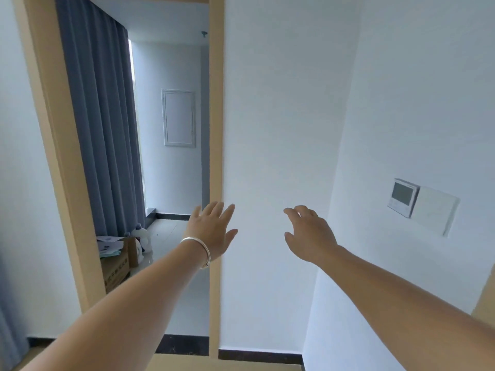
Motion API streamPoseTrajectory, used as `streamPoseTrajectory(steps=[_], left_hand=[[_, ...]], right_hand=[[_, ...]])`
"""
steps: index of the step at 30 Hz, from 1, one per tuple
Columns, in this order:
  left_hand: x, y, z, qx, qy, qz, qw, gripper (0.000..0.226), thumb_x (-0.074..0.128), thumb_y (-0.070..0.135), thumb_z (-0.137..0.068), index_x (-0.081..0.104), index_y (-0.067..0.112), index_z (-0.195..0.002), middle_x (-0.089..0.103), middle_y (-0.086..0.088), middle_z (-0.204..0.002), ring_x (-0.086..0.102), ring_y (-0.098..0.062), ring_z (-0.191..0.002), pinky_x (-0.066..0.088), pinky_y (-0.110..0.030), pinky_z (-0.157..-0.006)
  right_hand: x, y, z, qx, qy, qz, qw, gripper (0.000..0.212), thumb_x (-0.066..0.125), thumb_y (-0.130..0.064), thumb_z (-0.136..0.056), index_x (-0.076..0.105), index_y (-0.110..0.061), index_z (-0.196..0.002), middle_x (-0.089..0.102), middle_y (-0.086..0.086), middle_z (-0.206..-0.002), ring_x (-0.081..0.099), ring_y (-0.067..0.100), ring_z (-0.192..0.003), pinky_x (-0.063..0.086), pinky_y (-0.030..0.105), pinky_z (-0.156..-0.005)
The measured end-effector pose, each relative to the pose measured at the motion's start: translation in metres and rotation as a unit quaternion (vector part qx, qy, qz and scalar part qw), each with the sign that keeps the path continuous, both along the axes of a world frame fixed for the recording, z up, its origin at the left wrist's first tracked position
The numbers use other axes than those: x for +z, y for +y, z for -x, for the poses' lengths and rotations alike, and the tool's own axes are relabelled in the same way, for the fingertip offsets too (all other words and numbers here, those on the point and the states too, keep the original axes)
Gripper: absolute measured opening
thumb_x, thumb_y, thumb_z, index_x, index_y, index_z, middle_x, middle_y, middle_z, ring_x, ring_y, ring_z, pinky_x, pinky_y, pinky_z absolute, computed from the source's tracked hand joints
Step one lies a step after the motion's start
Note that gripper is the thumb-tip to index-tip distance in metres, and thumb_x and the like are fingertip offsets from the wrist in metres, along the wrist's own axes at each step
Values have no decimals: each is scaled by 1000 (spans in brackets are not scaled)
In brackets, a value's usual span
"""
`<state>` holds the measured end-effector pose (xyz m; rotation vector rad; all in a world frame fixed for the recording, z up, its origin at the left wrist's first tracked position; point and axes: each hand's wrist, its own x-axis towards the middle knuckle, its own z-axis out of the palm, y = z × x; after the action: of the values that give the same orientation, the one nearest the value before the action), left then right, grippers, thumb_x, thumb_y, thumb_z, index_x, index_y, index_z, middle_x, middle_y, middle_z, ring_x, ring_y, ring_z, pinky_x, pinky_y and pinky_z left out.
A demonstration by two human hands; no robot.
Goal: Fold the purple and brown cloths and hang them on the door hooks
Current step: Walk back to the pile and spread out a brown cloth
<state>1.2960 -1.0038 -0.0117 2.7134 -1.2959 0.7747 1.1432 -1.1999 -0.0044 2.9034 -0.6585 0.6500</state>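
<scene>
Both my arms reach forward in front of a white wall. My left hand (213, 231), with a silver bangle on the wrist, has straight spread fingers and holds nothing; it is in front of the tan door frame (215, 129). My right hand (308, 234) hangs in the air with loosely curved fingers, also holding nothing. No purple cloth, brown cloth or door hooks are in view.
An open doorway on the left leads into a room with a grey-blue curtain (101, 116), a cardboard box (117, 261) with papers and a white jug (142, 236) on the floor. A thermostat panel (403, 196) and switch plate (435, 210) sit on the right wall.
</scene>
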Motion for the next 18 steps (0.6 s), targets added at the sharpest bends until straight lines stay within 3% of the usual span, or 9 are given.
streamPoseTrajectory(steps=[10, 18], left_hand=[[-25, 48, -129, 146, 19, -20, 989, 62, 27, 52, -99, 9, 25, -152, 18, -1, -159, 12, -22, -147, 15, -47, -119], [-15, 118, -202, 343, 24, -30, 939, 63, 25, 56, -98, 10, 27, -152, 20, 0, -159, 14, -24, -147, 15, -46, -119]], right_hand=[[-20, 18, -199, 164, 0, -16, 986, 48, 46, -25, -91, 38, -19, -138, 40, 3, -139, 41, 25, -123, 41, 36, -93], [-8, 62, -356, 369, -9, 43, 928, 57, 51, -22, -88, 36, -19, -143, 40, 6, -142, 39, 28, -128, 34, 37, -102]])
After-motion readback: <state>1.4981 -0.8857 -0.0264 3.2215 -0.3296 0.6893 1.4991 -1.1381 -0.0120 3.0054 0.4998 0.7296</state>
